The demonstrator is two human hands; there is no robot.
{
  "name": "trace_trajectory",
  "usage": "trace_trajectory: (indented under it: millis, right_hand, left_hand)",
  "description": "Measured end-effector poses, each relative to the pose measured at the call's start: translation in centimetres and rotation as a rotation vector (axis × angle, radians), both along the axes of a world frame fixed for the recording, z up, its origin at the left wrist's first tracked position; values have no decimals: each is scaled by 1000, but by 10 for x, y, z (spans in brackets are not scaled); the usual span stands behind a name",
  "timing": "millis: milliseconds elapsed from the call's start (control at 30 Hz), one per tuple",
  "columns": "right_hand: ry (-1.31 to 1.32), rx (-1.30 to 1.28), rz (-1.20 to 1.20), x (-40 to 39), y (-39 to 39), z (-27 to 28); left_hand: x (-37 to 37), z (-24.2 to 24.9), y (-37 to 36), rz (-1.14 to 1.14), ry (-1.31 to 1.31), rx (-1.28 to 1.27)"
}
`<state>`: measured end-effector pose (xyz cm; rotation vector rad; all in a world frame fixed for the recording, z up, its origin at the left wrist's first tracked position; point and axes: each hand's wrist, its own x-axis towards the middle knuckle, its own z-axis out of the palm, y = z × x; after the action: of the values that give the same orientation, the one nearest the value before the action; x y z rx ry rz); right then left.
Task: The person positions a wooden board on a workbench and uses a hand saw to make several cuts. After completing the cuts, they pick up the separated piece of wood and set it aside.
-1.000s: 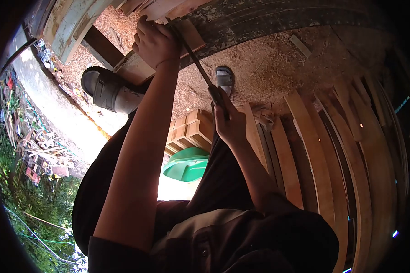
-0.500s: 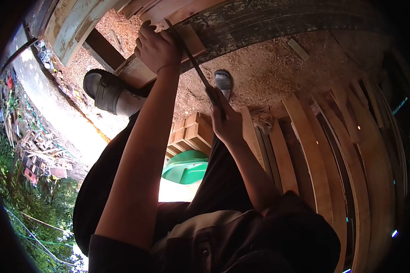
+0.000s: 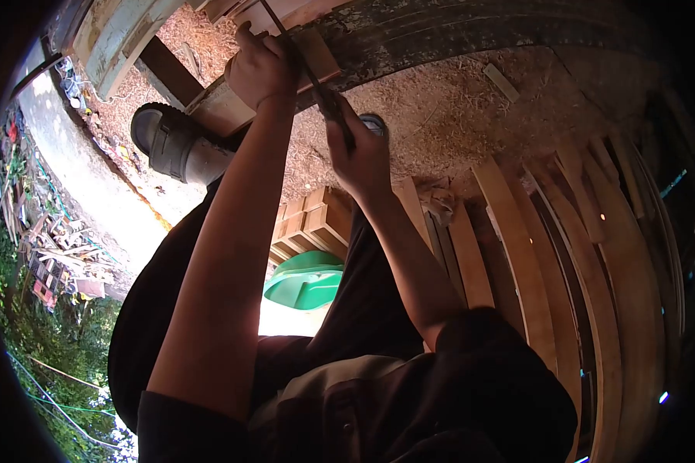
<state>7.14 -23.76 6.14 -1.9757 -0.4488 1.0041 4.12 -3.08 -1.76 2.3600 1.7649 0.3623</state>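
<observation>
My left hand (image 3: 259,71) is closed on a light wooden piece (image 3: 320,55) that rests against a dark weathered plank (image 3: 455,31). A long dark file (image 3: 310,76) runs across that piece, its tip sticking out past my left hand. My right hand (image 3: 357,154) grips the file's handle end, just below the wood. My foot in a dark sandal (image 3: 170,143) presses on the lower end of the wooden piece. The other sandal (image 3: 375,120) is mostly hidden behind my right hand.
Sawdust (image 3: 455,108) covers the ground. Several long curved wooden slats (image 3: 533,255) lie at the right. A stack of wooden blocks (image 3: 309,220) and a green plastic object (image 3: 305,282) sit between my legs. Scrap wood (image 3: 62,255) and greenery lie at the left.
My right hand has pushed the file up and forward along the wood, so its tip now reaches past my left hand. My left hand has stayed on the wooden piece.
</observation>
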Motion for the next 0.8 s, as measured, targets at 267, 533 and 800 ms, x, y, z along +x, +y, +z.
trace_trajectory:
  millis: [267, 533, 800]
  right_hand:
    - [-78, 31, 7, -21, -75, 1]
    - [-13, 6, 13, -13, -37, 6]
    - [-89, -92, 145, 1, 5, 1]
  left_hand:
    - [5, 9, -1, 33, 18, -80]
    - [0, 4, -2, 66, 69, -91]
    - [-1, -2, -3, 69, -56, 1]
